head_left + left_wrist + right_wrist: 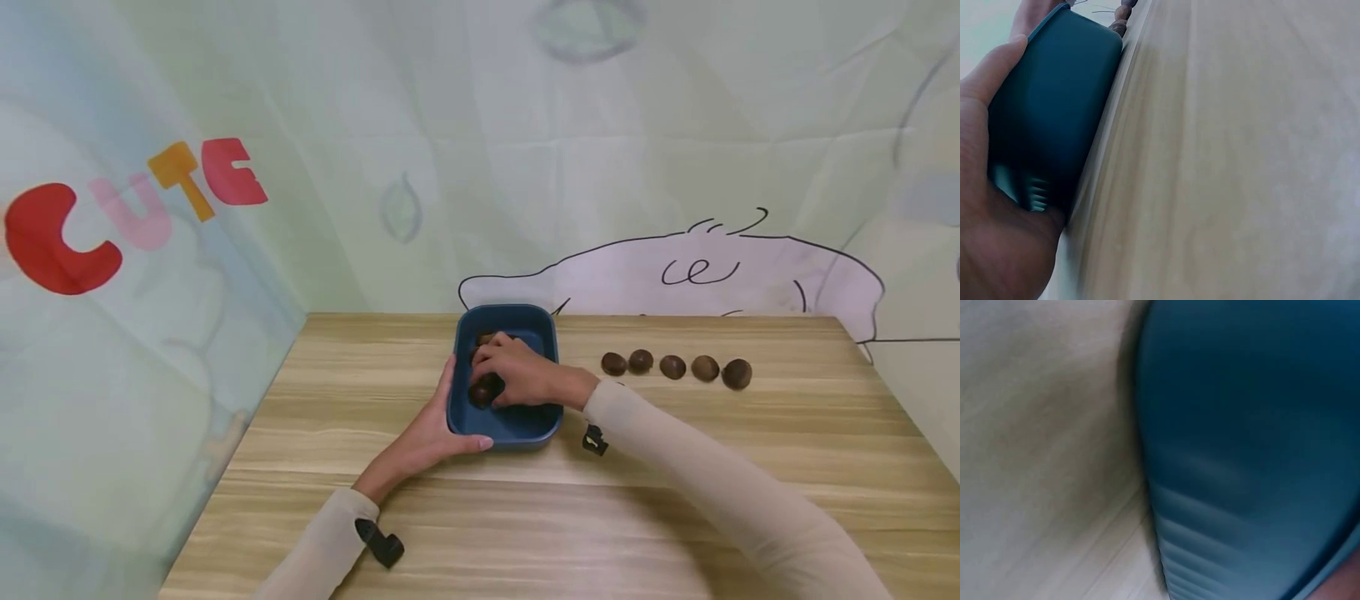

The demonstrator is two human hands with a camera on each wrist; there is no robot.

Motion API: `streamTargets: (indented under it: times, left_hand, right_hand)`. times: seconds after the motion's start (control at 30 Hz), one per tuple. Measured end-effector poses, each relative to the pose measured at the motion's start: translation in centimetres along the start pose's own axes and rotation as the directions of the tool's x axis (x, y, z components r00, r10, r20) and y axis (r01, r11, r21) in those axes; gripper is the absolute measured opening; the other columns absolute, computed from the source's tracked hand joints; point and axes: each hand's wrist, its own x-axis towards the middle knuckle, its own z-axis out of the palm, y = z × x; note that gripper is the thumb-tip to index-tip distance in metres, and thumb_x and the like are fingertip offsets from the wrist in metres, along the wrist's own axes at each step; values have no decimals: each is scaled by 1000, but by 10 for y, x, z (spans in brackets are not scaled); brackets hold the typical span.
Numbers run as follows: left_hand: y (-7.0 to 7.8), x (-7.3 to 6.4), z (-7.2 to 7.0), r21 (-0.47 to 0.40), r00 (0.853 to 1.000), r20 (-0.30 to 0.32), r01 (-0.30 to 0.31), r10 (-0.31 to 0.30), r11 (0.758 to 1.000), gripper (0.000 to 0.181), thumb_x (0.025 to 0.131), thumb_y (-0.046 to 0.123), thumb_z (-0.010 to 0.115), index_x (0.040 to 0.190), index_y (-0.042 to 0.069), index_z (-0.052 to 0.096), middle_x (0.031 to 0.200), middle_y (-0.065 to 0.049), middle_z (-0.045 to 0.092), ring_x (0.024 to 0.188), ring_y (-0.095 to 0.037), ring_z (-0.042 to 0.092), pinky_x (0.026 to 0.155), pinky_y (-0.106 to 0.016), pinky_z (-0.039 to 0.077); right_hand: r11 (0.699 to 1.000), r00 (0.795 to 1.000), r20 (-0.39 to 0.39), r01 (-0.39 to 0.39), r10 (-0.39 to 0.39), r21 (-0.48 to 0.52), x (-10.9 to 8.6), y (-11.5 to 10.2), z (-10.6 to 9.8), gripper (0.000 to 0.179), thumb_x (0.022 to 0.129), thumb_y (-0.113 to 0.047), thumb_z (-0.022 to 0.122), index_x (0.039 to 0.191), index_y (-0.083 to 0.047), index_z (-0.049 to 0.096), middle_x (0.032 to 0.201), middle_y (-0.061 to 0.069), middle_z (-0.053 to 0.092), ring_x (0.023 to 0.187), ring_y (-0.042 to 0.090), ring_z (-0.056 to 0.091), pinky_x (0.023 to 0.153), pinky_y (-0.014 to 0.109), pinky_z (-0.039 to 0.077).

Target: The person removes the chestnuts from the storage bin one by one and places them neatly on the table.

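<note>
Your left hand [427, 427] holds the blue container [521, 433] at its near left corner, wrapped round it, with the thumb along the near wall and the fingers against the left wall. Your right hand [517, 373] reaches in over the container's right rim, its fingers bent down among rounded brown pieces. The 1 nearest brown piece [482, 395] lies on the near side of the fingers, right at their tips and partly covered by them; you cannot tell from here whether they pinch it or only touch it. Beyond the knuckles, toward the far end, more brown shows [486, 340], mostly hidden by the same hand. To the right of the container, well apart from the fingers, a row of 5 brown pieces [672, 367] sits on the tabletop [525, 517], near your right forearm and on its far side. Your right wrist camera shows mostly the container's outer wall, blurred.
</note>
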Motion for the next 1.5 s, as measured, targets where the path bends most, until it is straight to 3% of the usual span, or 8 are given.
streamTargets:
  times: [0.37,0.6,0.9,1.27,1.5]
  left_hand:
    - [0,2,1,-7,1000,0,-23,23,1000,138,90,36,92,176,30,-15,185,-5,-4,168,-36,14,131,-64,21]
    - [-1,1,2,-15,1000,-1,-11,11,1000,138,90,37,92,176,29,-15,186,-5,-3,168,-36,15,131,-64,20]
    - [1,0,2,-18,1000,-9,16,-16,1000,138,89,37,93,177,27,-13,186,-8,1,169,-37,13,131,-67,16]
    - [1,0,2,2,1000,-23,17,-17,1000,140,87,39,94,177,26,-12,186,-6,0,169,-35,10,132,-66,14]
    - [2,0,4,-20,1000,-21,2,-2,1000,140,87,35,94,177,29,-14,186,-7,2,169,-34,10,132,-65,14]
  right_hand:
    - [989,999,12,45,-43,-138,-5,-8,5,35,93,-17,91,127,-20,81,136,-1,73,134,26,50,115,53,41]
    - [996,998,-62,28,-33,-83,-20,-11,0,37,92,-20,93,126,-16,80,132,1,76,131,27,53,110,52,43]
    - [999,984,-170,-45,47,18,-55,-5,-23,37,92,-16,92,127,-12,80,127,6,74,124,28,52,105,50,49]
    - [990,966,-229,-106,124,90,-92,3,-36,36,91,-12,90,126,-10,80,129,7,73,126,32,58,107,55,49]
    - [988,951,-281,-102,130,112,-113,10,-37,37,88,-9,91,123,-7,79,125,8,74,130,36,58,112,60,46]
